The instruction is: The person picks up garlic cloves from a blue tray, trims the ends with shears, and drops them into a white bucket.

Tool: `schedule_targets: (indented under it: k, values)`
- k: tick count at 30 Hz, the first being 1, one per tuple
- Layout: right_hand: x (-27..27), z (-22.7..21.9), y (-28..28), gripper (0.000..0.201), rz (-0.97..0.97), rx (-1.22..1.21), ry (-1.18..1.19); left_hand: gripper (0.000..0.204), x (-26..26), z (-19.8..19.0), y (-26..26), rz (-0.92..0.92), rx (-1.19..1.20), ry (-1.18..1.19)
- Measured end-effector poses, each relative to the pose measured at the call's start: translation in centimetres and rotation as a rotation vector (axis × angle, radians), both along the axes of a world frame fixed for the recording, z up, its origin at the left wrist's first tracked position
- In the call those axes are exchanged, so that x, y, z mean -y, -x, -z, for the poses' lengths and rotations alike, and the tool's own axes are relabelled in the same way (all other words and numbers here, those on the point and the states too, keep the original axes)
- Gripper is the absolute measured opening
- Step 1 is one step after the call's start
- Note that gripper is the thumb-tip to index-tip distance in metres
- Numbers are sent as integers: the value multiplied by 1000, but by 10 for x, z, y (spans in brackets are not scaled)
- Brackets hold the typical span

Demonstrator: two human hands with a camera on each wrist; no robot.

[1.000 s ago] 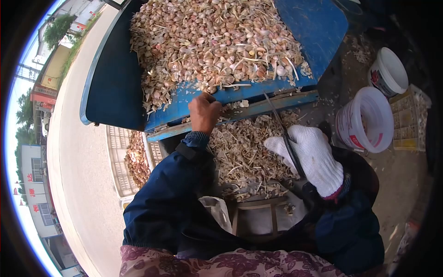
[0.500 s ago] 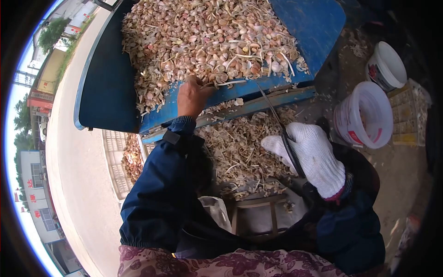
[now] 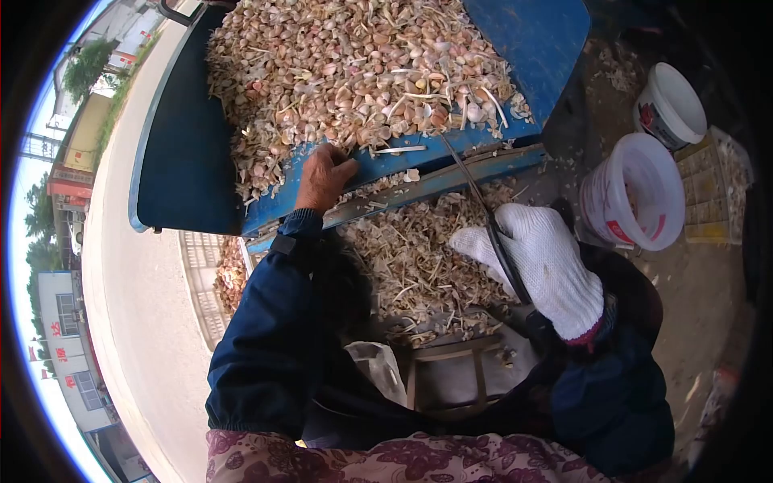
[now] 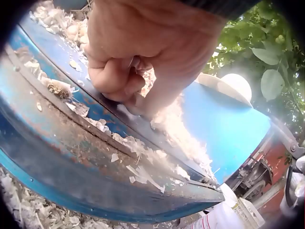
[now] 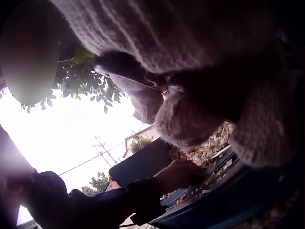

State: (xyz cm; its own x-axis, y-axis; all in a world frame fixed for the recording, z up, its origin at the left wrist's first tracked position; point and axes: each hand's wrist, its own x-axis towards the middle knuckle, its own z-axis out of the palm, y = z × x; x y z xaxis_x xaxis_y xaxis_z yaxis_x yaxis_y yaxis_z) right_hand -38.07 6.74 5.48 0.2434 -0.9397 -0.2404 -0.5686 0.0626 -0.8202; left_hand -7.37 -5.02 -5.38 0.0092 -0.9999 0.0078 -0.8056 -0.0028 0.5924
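The bare left hand [image 3: 324, 175] is at the front lip of a blue metal tray [image 3: 382, 158], beside heaped garlic cloves [image 3: 346, 76]. In the left wrist view its fingers [image 4: 114, 78] curl inward over the lip; no held thing shows, though the palm side is partly hidden. A white knitted glove covers the right hand [image 3: 551, 262], which grips dark long-bladed scissors [image 3: 501, 253]. Their blades point up and left to the tray's lip, near a pale stem [image 3: 401, 150]. The gloved fingers [image 5: 183, 119] wrap the handle in the right wrist view.
Below the lip lies a heap of dry skins and stems [image 3: 427, 266]. At the left is a pale crate [image 3: 203, 278] with cloves. Two white buckets [image 3: 596, 193] and a yellowish crate [image 3: 708, 189] stand at the right. A wooden frame [image 3: 479, 374] is near the lap.
The left hand has moved left along the tray's lip, its thumb now more apart in the head view. The gloved hand keeps its grip on the scissors. The head view has shifted slightly.
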Motion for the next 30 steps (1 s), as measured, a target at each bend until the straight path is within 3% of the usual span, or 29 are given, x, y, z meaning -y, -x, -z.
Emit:
schedule_targets:
  k: [2,7,10,11,12,17,19,22,24,30]
  values:
    - [0,1,-2,48,-50,-100,174,27,-2,-2,-3,-26,-31,-21]
    - [4,13,-15,48,-66,-142,139,27,-11,-5,-1,-27,-394,-121]
    - [6,23,-23,47,-62,-68,50,24,-12,-11,3,-111,-426,-194]
    - [7,25,-25,47,-77,-52,-6,24,-12,-10,4,-109,-426,-195]
    - [8,33,-28,46,-115,-46,186,23,-11,-8,4,-108,-326,-91]
    - [8,41,-27,47,-108,-105,160,21,-17,-4,4,-32,-61,144]
    - [8,37,-26,48,-99,-106,174,19,-20,5,6,104,154,424]
    - [5,29,-23,47,-122,-198,148,17,-29,13,13,73,215,373]
    - [4,34,-21,65,-112,-106,179,18,-31,12,9,75,147,354]
    - [2,51,-19,59,-92,38,257,22,-33,16,6,-35,-80,239]
